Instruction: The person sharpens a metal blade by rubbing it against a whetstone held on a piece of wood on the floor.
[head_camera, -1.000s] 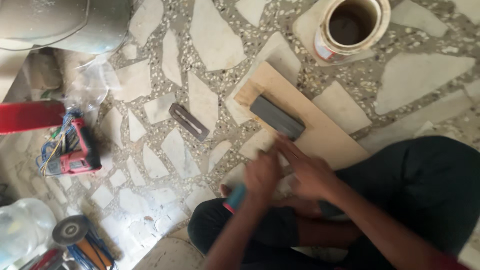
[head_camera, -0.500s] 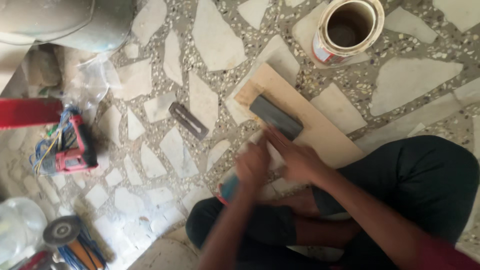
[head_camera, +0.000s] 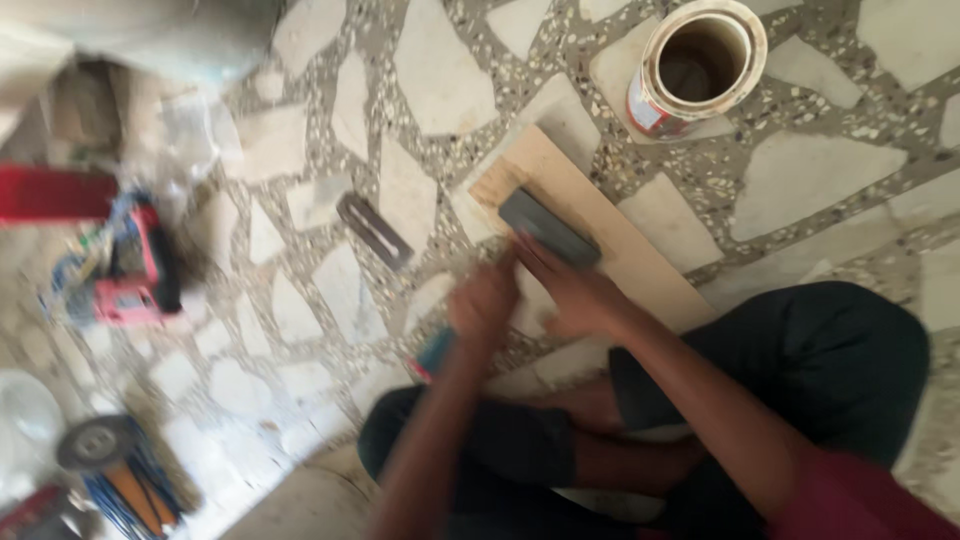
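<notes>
My left hand (head_camera: 484, 304) is closed around a tool with a teal and red handle (head_camera: 436, 353); its front end is hidden under my fingers. My right hand (head_camera: 574, 294) lies beside it, fingers stretched forward over the tool's front end and touching the near end of a dark rectangular stone (head_camera: 550, 228). The stone rests on a pale wooden board (head_camera: 650, 270) lying diagonally on the stone-chip floor. The frame is blurred.
An open tin can (head_camera: 696, 66) stands beyond the board. A small dark metal bar (head_camera: 373, 230) lies left of it. A red power tool with cables (head_camera: 130, 278) and a grinder with a disc (head_camera: 100, 445) sit at the left. My folded legs (head_camera: 780, 370) fill the lower right.
Both hands have slid forward with the tool, from the board's near end up to the dark stone. The view has shifted slightly.
</notes>
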